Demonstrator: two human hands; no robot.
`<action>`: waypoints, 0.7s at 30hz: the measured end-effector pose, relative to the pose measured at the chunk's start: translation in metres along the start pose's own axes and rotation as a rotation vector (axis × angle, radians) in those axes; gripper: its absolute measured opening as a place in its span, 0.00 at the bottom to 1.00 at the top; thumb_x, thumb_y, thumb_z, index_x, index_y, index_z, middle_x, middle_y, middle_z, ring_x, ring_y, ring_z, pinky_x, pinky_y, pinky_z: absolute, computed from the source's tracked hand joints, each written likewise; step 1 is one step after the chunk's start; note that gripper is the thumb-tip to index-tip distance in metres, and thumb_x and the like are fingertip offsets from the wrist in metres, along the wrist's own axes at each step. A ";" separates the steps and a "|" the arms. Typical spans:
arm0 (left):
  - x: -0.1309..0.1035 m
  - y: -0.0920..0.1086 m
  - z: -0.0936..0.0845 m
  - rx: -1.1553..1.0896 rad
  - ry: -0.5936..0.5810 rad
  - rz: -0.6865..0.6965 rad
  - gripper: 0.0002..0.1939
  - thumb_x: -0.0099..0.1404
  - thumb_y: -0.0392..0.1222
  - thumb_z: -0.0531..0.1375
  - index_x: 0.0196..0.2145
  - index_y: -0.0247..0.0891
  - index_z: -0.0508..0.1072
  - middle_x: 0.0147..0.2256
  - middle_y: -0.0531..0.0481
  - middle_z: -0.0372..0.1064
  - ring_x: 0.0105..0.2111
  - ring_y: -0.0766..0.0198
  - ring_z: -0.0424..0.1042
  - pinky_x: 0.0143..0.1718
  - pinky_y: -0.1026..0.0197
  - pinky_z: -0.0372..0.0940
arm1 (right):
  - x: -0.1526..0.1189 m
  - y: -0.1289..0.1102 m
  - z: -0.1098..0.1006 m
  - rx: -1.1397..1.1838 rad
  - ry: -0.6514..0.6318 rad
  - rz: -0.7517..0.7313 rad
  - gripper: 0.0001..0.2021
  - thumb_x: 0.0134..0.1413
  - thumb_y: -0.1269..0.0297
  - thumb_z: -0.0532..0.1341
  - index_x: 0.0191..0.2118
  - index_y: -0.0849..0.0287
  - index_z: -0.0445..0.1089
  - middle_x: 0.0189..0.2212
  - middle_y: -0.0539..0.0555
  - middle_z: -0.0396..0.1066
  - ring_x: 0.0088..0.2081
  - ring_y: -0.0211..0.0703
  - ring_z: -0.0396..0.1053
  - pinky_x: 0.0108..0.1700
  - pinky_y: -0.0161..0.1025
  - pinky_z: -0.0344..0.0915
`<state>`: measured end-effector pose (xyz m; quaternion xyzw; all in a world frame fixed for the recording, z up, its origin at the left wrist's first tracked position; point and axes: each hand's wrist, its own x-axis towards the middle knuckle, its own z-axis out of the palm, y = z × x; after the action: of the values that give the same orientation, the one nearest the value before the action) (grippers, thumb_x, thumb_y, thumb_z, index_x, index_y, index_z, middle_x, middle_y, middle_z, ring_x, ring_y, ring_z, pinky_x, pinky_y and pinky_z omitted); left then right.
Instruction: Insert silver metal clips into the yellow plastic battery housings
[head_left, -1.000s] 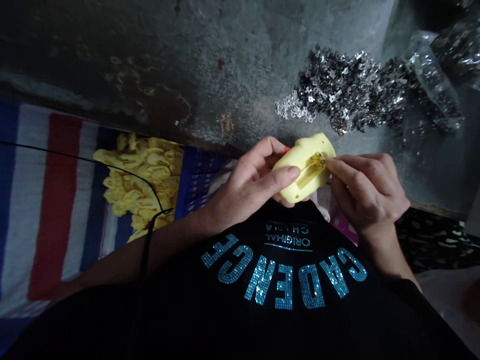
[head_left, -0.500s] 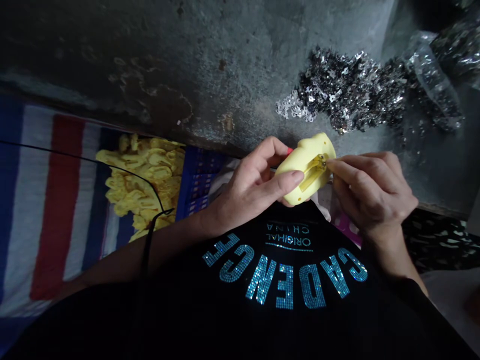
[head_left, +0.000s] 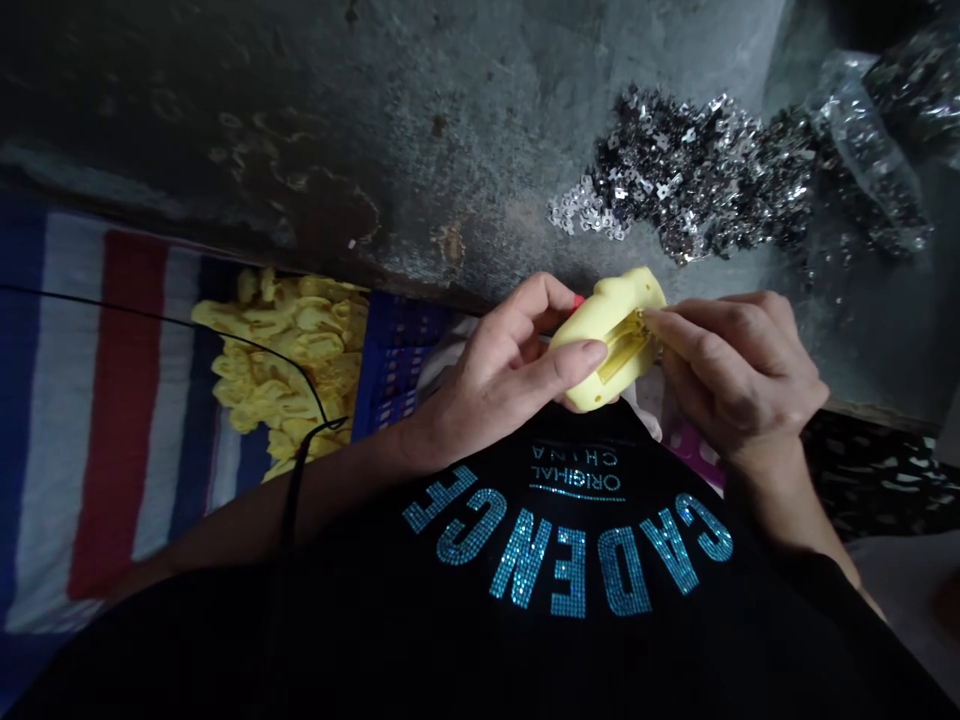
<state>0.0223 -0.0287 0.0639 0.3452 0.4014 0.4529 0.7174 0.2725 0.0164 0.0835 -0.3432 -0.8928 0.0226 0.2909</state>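
Observation:
A pale yellow plastic shell (head_left: 611,305) with rounded edges rests in my left hand (head_left: 517,360). The thumb lies across its near face and the fingers curl behind it; a bit of red shows beside the index fingertip. A long recessed slot opens in the face towards me, with small metal glints at its far right end. My right hand (head_left: 739,365) is closed in a pinch, thumb and index fingertips pressed at that end of the slot. Whatever those fingertips hold is hidden.
On the grey metal worktop (head_left: 465,120) lies a heap of small shiny metal clips (head_left: 690,170), with a clear plastic bag (head_left: 862,130) beside it. Yellow plastic pieces (head_left: 292,350) are piled at left by a blue basket (head_left: 390,350). A black cord (head_left: 300,370) crosses the striped sheet (head_left: 127,400).
The yellow shell has turned slightly, so its slot shows at a steeper angle. My right fingertips have shifted slightly left, further over the slot's end. My left hand keeps its hold.

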 end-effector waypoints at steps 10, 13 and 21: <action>0.000 -0.002 0.000 -0.015 0.004 0.012 0.14 0.76 0.50 0.72 0.50 0.45 0.73 0.41 0.53 0.77 0.36 0.61 0.81 0.37 0.60 0.80 | -0.004 0.005 0.006 0.008 0.039 0.007 0.26 0.72 0.71 0.70 0.69 0.38 0.78 0.47 0.52 0.88 0.40 0.52 0.79 0.41 0.52 0.70; 0.000 -0.004 -0.001 -0.007 -0.002 0.018 0.15 0.76 0.50 0.72 0.51 0.45 0.72 0.41 0.53 0.77 0.36 0.61 0.81 0.37 0.61 0.80 | -0.006 0.006 0.007 0.040 0.055 0.015 0.28 0.72 0.71 0.69 0.70 0.36 0.77 0.47 0.51 0.87 0.39 0.51 0.80 0.42 0.52 0.71; 0.003 -0.007 -0.004 0.009 -0.025 0.065 0.15 0.76 0.50 0.71 0.51 0.45 0.72 0.44 0.54 0.77 0.38 0.63 0.82 0.37 0.62 0.80 | -0.006 0.003 0.000 0.271 0.146 0.211 0.22 0.69 0.74 0.72 0.60 0.40 0.85 0.46 0.50 0.85 0.43 0.47 0.83 0.47 0.47 0.80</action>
<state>0.0223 -0.0283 0.0552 0.3665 0.3831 0.4698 0.7058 0.2781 0.0149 0.0798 -0.3933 -0.8170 0.1482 0.3948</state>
